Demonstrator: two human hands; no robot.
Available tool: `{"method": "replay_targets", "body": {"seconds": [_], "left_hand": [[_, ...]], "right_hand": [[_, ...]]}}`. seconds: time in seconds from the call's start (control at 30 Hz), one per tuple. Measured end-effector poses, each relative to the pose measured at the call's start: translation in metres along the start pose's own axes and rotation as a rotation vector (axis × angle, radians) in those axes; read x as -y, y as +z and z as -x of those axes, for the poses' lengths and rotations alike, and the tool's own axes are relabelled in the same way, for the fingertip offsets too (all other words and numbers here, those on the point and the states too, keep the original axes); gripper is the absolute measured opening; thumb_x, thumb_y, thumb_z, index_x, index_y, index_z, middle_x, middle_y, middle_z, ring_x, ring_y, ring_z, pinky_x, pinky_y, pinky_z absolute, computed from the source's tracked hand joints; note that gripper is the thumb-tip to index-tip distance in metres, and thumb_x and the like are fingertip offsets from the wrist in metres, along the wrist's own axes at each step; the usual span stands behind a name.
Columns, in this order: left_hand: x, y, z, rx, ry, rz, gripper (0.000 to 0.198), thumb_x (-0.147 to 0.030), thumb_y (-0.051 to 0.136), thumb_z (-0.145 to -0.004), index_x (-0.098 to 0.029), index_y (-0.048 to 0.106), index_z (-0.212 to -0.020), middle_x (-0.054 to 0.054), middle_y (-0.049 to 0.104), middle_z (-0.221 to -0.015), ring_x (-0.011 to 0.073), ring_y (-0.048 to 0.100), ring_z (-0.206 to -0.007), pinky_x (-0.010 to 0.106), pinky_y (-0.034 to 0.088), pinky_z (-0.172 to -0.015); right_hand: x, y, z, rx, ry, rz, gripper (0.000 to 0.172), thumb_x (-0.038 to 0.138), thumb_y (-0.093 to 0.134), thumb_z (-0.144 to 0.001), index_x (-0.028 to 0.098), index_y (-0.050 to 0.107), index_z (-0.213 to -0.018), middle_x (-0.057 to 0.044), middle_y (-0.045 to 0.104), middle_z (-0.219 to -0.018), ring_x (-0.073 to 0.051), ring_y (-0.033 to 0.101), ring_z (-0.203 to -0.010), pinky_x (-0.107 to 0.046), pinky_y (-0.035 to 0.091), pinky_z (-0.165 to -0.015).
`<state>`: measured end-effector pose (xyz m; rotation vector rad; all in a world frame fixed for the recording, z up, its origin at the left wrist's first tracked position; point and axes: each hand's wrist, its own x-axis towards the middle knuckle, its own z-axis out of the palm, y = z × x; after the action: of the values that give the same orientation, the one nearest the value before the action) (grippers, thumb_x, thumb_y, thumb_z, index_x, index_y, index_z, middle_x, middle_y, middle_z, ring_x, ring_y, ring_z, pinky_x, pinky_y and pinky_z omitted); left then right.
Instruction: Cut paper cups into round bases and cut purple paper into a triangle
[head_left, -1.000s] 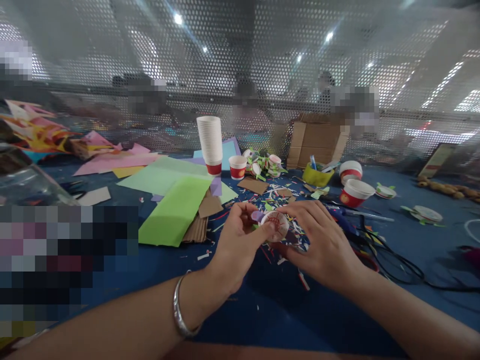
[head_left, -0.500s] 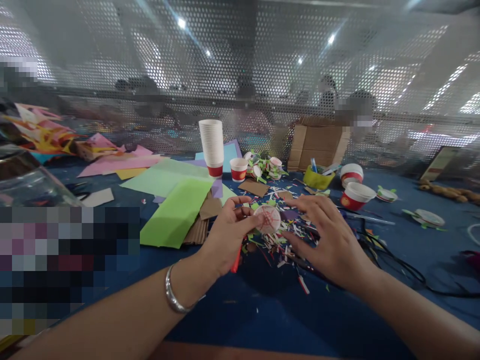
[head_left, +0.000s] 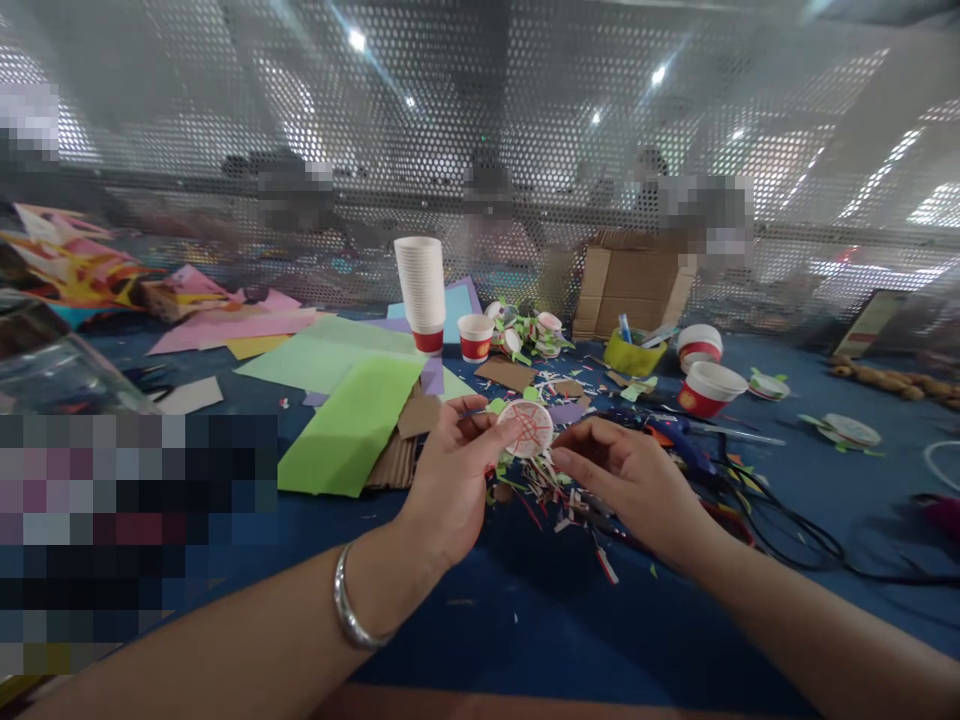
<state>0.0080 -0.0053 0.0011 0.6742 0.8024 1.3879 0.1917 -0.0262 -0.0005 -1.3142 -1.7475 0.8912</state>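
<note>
Blue tabletop (head_left: 540,630), disc (head_left: 535,432) (in left hand (head_left: 456,480))

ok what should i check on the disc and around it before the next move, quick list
1. Disc held by the left grip, thumb on its face: ok.
2. Red-lined face visible: ok, though the thumb covers part.
3. Right grip touching the disc's edge: cannot tell.
4. Disc's underside: cannot tell, hidden.
5. Work area free of paper scraps: not ok, strewn about.
6. Cup stack upright: ok.
</note>
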Motion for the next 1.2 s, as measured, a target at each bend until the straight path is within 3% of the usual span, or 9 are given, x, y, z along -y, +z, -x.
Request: {"method": "replay_targets", "body": {"seconds": [0.13, 0.33, 0.53, 0.67, 0.83, 0.9, 0.97, 1.03, 1.2], "left_hand": [[0.005, -0.001, 0.004, 0.05, -0.023, -0.031, 0.054, -0.02, 0.089, -0.068, -0.02, 0.052, -0.107, -0.004, 0.065, -0.081, 0.011, 0.064, -0.077, 0.026, 0.05, -0.077], [0.006, -0.002, 0.009, 0.099, -0.054, -0.106, 0.056, -0.025, 0.091, -0.07, -0.019, 0.051, -0.11, 0.001, 0.069, -0.09, 0.0133, 0.065, -0.083, 0.027, 0.049, -0.078], [0.007, -0.002, 0.008, 0.107, -0.053, -0.177, 0.066, -0.023, 0.093, -0.065, -0.022, 0.048, -0.114, 0.005, 0.065, -0.101, 0.0184, 0.063, -0.094, 0.03, 0.05, -0.079], [0.007, -0.005, 0.012, 0.121, 0.127, -0.358, 0.062, -0.025, 0.088, -0.071, -0.023, 0.048, -0.118, 0.006, 0.059, -0.108, 0.022, 0.059, -0.108, 0.037, 0.047, -0.097], [0.006, -0.009, 0.028, 0.392, 0.442, -0.721, 0.039, -0.023, 0.074, -0.084, -0.022, 0.056, -0.119, 0.01, 0.062, -0.115, 0.0265, 0.058, -0.111, 0.043, 0.041, -0.103], [0.007, -0.01, 0.031, 0.471, 0.482, -0.795, 0.039, -0.023, 0.071, -0.085, -0.022, 0.056, -0.121, 0.011, 0.063, -0.115, 0.0279, 0.058, -0.111, 0.045, 0.042, -0.102], [0.009, -0.011, 0.032, 0.506, 0.489, -0.839, 0.043, -0.023, 0.071, -0.084, -0.023, 0.055, -0.124, 0.01, 0.065, -0.115, 0.0282, 0.06, -0.108, 0.045, 0.044, -0.099], [0.012, -0.012, 0.03, 0.524, 0.48, -0.873, 0.045, -0.023, 0.071, -0.084, -0.023, 0.054, -0.125, 0.01, 0.065, -0.115, 0.0282, 0.061, -0.106, 0.046, 0.046, -0.097], [0.015, -0.011, 0.027, 0.583, 0.437, -0.88, 0.049, -0.017, 0.069, -0.079, -0.021, 0.055, -0.126, 0.011, 0.067, -0.113, 0.029, 0.062, -0.107, 0.047, 0.047, -0.099]], "right_hand": [[0.003, 0.004, -0.002, -0.004, 0.011, -0.032, 0.031, 0.051, 0.068, -0.091, 0.02, 0.07, -0.09, -0.003, 0.071, -0.081, -0.018, 0.066, -0.075, -0.032, 0.053, -0.072], [-0.002, 0.002, -0.007, -0.064, 0.024, 0.086, 0.036, 0.052, 0.061, -0.094, 0.019, 0.071, -0.086, -0.001, 0.066, -0.072, -0.014, 0.055, -0.062, -0.026, 0.045, -0.055], [0.002, -0.007, -0.025, -0.085, -0.015, 0.239, 0.036, 0.051, 0.058, -0.092, 0.019, 0.072, -0.084, 0.001, 0.063, -0.067, -0.013, 0.051, -0.057, -0.027, 0.042, -0.055], [-0.001, -0.031, -0.056, -0.102, -0.001, 0.399, 0.032, 0.048, 0.061, -0.089, 0.019, 0.072, -0.08, 0.0, 0.064, -0.065, -0.014, 0.052, -0.054, -0.028, 0.04, -0.054], [-0.015, -0.068, -0.108, -0.111, 0.089, 0.659, 0.023, 0.034, 0.065, -0.089, 0.018, 0.072, -0.074, 0.0, 0.065, -0.059, -0.018, 0.063, -0.063, -0.029, 0.044, -0.06], [-0.019, -0.08, -0.129, -0.099, 0.14, 0.758, 0.024, 0.034, 0.063, -0.094, 0.017, 0.073, -0.081, -0.003, 0.07, -0.069, -0.02, 0.068, -0.073, -0.03, 0.05, -0.067], [-0.022, -0.089, -0.149, -0.052, 0.185, 0.844, 0.022, 0.035, 0.065, -0.097, 0.015, 0.072, -0.104, -0.006, 0.073, -0.102, -0.021, 0.07, -0.09, -0.036, 0.057, -0.08], [-0.024, -0.096, -0.17, -0.016, 0.21, 0.908, 0.031, 0.038, 0.063, -0.1, 0.019, 0.066, -0.124, -0.008, 0.066, -0.128, -0.025, 0.067, -0.107, -0.043, 0.058, -0.09], [-0.023, -0.105, -0.223, -0.007, 0.249, 1.036, 0.032, 0.037, 0.063, -0.1, 0.02, 0.065, -0.127, -0.009, 0.064, -0.132, -0.025, 0.066, -0.111, -0.044, 0.058, -0.092]]}}
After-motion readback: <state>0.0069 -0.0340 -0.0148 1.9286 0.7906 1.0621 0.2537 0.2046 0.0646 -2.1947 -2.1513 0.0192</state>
